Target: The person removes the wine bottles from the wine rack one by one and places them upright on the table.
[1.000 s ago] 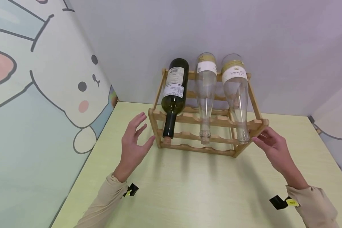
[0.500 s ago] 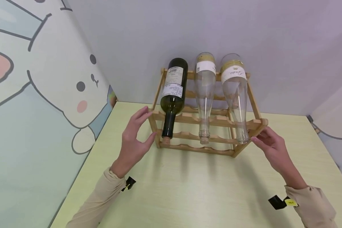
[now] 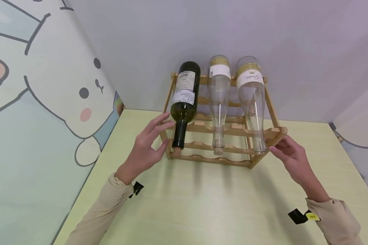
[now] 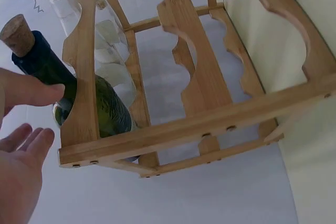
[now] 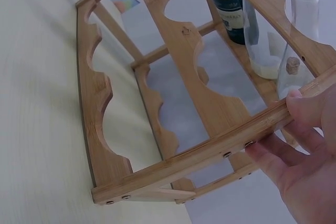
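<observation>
A wooden wine rack (image 3: pixel 209 158) stands against the wall with three bottles on its top tier, necks toward me. Leftmost lies a dark green wine bottle (image 3: pixel 184 112) with a cork (image 4: pixel 17 35) in its mouth. My left hand (image 3: pixel 145 146) is at the rack's left front corner, fingers spread; in the left wrist view the thumb (image 4: pixel 39 92) overlaps the green neck and the other fingers are apart from it. My right hand (image 3: pixel 291 158) grips the right front post (image 5: pixel 262 121) between thumb and fingers. The middle clear bottle (image 3: pixel 219 88) is corked.
The right clear bottle (image 3: pixel 252 92) has an open mouth and a loose cork (image 5: pixel 292 65) inside. Below the top tier, scalloped rails (image 5: pixel 100 93) run across the rack. A pale table (image 3: pixel 202 204) lies under it, and a cartoon-printed wall (image 3: pixel 58 98) rises on the left.
My left hand has moved right and slightly up, from beside the rack's left corner to the green bottle's neck. My right hand has stayed on the post.
</observation>
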`<action>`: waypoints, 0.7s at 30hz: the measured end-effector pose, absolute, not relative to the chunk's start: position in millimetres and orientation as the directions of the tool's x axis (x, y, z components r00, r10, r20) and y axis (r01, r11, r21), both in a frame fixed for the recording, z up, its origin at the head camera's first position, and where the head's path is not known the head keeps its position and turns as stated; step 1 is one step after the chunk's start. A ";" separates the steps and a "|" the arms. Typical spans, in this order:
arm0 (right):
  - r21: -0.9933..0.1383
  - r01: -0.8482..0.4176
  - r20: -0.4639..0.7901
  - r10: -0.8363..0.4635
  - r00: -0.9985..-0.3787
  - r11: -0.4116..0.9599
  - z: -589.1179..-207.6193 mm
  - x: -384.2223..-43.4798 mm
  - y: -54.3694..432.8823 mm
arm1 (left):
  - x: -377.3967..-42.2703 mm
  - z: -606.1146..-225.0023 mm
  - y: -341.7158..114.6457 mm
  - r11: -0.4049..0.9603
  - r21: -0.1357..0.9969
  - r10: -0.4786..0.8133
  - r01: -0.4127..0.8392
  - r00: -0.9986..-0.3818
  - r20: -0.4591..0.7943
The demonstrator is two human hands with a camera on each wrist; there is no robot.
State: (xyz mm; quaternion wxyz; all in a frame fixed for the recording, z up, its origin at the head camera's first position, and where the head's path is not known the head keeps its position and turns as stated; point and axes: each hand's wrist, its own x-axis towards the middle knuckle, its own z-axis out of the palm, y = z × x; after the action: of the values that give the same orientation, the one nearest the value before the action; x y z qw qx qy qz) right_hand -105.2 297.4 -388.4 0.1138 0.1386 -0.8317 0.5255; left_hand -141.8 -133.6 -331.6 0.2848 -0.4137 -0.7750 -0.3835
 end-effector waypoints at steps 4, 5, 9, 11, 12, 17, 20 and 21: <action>-0.845 -0.351 0.333 -0.115 -0.936 0.403 -388.9 -105.3 298.2 | -144.9 -329.5 -132.8 0.322 0.350 0.530 0.880 -0.474 0.703; -0.849 -0.350 0.332 -0.114 -0.936 0.396 -389.1 -105.4 298.4 | -145.7 -329.1 -132.1 0.314 0.353 0.549 0.881 -0.472 0.690; -0.855 -0.344 0.331 -0.102 -0.938 0.389 -389.9 -105.4 298.7 | -149.5 -328.9 -129.1 0.306 0.364 0.599 0.880 -0.475 0.645; -0.860 -0.344 0.332 -0.099 -0.938 0.377 -390.1 -105.5 298.4 | -150.9 -330.1 -127.2 0.305 0.358 0.608 0.883 -0.469 0.640; -0.863 -0.347 0.335 -0.099 -0.937 0.367 -390.1 -105.5 298.2 | -151.3 -331.2 -126.2 0.305 0.352 0.609 0.885 -0.466 0.642; -0.876 -0.356 0.343 -0.099 -0.934 0.326 -391.2 -106.2 296.7 | -151.1 -336.5 -121.0 0.322 0.321 0.600 0.891 -0.454 0.659; -0.876 -0.357 0.346 -0.092 -0.934 0.325 -392.1 -106.3 297.0 | -152.5 -338.1 -118.0 0.322 0.312 0.589 0.894 -0.448 0.673; -0.876 -0.358 0.348 -0.091 -0.933 0.324 -392.2 -106.3 297.1 | -153.3 -338.6 -117.3 0.320 0.309 0.585 0.895 -0.444 0.679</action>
State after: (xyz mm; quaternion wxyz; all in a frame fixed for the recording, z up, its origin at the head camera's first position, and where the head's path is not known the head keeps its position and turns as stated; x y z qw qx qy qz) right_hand -106.3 297.1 -392.2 0.1184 0.1394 -0.8050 0.5643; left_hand -153.3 -117.3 -338.6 0.2296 -0.4748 -0.7794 -0.3383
